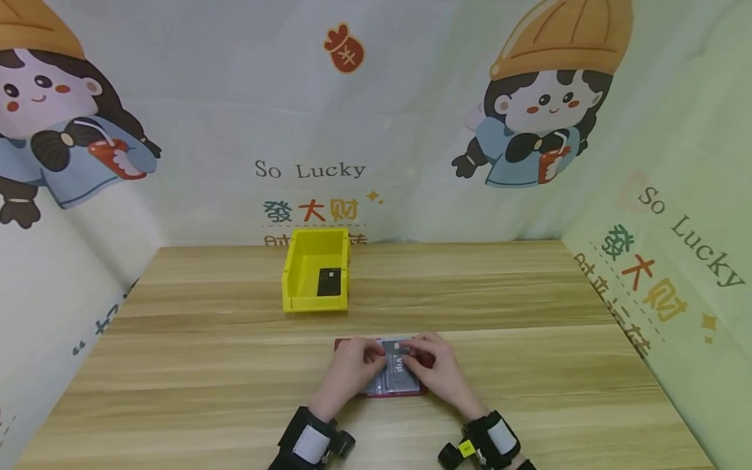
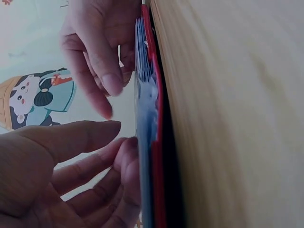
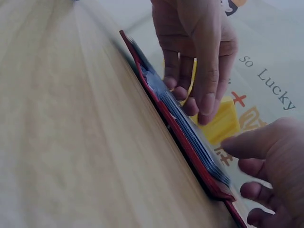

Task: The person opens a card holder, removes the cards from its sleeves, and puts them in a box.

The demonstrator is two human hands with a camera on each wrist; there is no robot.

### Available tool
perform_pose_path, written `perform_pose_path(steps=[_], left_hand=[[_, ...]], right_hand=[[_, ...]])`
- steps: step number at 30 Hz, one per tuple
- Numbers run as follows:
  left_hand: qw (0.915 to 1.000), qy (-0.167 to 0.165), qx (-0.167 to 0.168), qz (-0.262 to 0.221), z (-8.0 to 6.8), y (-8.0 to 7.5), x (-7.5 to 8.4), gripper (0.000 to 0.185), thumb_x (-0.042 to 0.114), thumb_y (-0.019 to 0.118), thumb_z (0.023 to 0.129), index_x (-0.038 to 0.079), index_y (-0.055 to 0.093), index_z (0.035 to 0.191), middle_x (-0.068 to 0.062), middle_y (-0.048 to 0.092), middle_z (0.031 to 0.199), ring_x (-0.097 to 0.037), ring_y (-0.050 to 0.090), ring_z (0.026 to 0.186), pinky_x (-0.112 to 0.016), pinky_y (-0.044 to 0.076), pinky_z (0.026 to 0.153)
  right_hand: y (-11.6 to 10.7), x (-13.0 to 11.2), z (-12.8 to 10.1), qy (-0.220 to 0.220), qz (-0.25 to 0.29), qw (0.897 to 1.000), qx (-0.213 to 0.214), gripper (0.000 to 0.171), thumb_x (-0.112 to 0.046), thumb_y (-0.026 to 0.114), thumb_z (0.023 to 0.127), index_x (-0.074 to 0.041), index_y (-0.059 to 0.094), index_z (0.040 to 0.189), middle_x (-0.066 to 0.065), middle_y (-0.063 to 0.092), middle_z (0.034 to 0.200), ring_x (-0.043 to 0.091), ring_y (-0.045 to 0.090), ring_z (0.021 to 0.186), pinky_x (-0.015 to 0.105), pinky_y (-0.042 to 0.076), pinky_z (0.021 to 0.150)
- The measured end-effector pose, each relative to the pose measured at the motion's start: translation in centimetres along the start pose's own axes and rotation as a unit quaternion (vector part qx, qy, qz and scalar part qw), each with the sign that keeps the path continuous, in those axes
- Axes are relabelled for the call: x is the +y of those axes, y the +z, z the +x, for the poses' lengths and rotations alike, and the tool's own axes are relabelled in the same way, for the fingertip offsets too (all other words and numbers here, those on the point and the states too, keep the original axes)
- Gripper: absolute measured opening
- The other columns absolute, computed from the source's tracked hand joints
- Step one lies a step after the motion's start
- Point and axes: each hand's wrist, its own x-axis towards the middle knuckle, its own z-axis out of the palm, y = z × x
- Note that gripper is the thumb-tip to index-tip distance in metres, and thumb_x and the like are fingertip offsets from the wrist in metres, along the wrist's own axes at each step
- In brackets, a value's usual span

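Note:
An opened red card holder (image 1: pixel 399 394) with clear plastic sleeves (image 3: pixel 190 137) lies flat on the table. A grey card marked VIP (image 1: pixel 397 373) lies at its sleeves; whether fully inside one cannot be told. My left hand (image 1: pixel 352 364) rests over the holder's left part, its fingertips touching the sleeves in the left wrist view while thumb and index finger stand apart. Across from it, my right hand (image 1: pixel 439 367) is at the card's right side, thumb and fingers loosely bent and apart. Neither hand visibly pinches anything.
Beyond the hands, a yellow bin (image 1: pixel 286 287) stands toward the back of the wooden table (image 1: pixel 176 365). Inside it leans or lies a black card (image 1: pixel 329 282). Printed cloth (image 1: pixel 411 130) hangs behind and along both sides of the table.

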Motion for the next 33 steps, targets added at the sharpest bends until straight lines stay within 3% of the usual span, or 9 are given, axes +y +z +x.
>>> perform_pose_path(steps=[5, 8, 12, 21, 33], left_hand=[[0.9994, -0.025, -0.005, -0.023, -0.11, 0.12, -0.19, 0.014, 0.006, 0.073, 0.088, -0.002, 0.073, 0.099, -0.007, 0.068, 0.082, -0.010, 0.056, 0.069, -0.020, 0.046, 0.060], [0.9991, -0.035, -0.003, -0.023, -0.22, 0.09, -0.25, 0.020, 0.006, 0.074, 0.087, -0.004, 0.072, 0.105, -0.008, 0.068, 0.084, -0.011, 0.057, 0.070, -0.020, 0.047, 0.061], [0.9992, -0.035, -0.003, -0.018, -0.28, 0.07, -0.22, 0.024, 0.006, 0.075, 0.087, -0.006, 0.072, 0.107, -0.007, 0.066, 0.082, -0.011, 0.056, 0.070, -0.020, 0.046, 0.060], [0.9984, -0.030, -0.011, -0.046, -0.44, 0.06, -0.61, 0.028, 0.010, 0.074, 0.089, -0.007, 0.070, 0.110, -0.006, 0.064, 0.080, -0.010, 0.052, 0.067, -0.019, 0.041, 0.057], [0.9956, -0.024, -0.038, -0.083, -0.49, -0.34, -0.73, 0.029, 0.013, 0.071, 0.091, -0.006, 0.071, 0.112, -0.007, 0.066, 0.083, -0.012, 0.053, 0.071, -0.019, 0.041, 0.059]], right_hand=[[-0.10, -0.07, -0.02, -0.009, -0.141, 0.990, -0.019, 0.043, -0.020, 0.077, 0.088, -0.001, 0.068, 0.126, -0.005, 0.058, 0.086, 0.006, 0.047, 0.082, 0.023, 0.039, 0.074], [-0.14, -0.13, -0.13, -0.003, -0.179, 0.983, -0.025, 0.042, -0.021, 0.073, 0.091, 0.000, 0.067, 0.127, -0.007, 0.052, 0.080, 0.007, 0.044, 0.079, 0.026, 0.036, 0.075], [-0.16, -0.22, -0.17, 0.011, -0.189, 0.982, -0.025, 0.040, -0.022, 0.070, 0.094, 0.000, 0.068, 0.127, -0.007, 0.053, 0.079, 0.009, 0.044, 0.080, 0.032, 0.036, 0.080], [-0.09, -0.11, -0.25, 0.042, -0.171, 0.984, -0.027, 0.043, -0.023, 0.073, 0.092, -0.003, 0.067, 0.129, 0.001, 0.064, 0.096, 0.014, 0.049, 0.091, 0.035, 0.034, 0.085], [-0.25, -0.34, -0.21, 0.048, -0.169, 0.984, -0.031, 0.046, -0.027, 0.075, 0.090, -0.004, 0.067, 0.129, -0.002, 0.061, 0.092, 0.011, 0.046, 0.087, 0.033, 0.034, 0.084]])
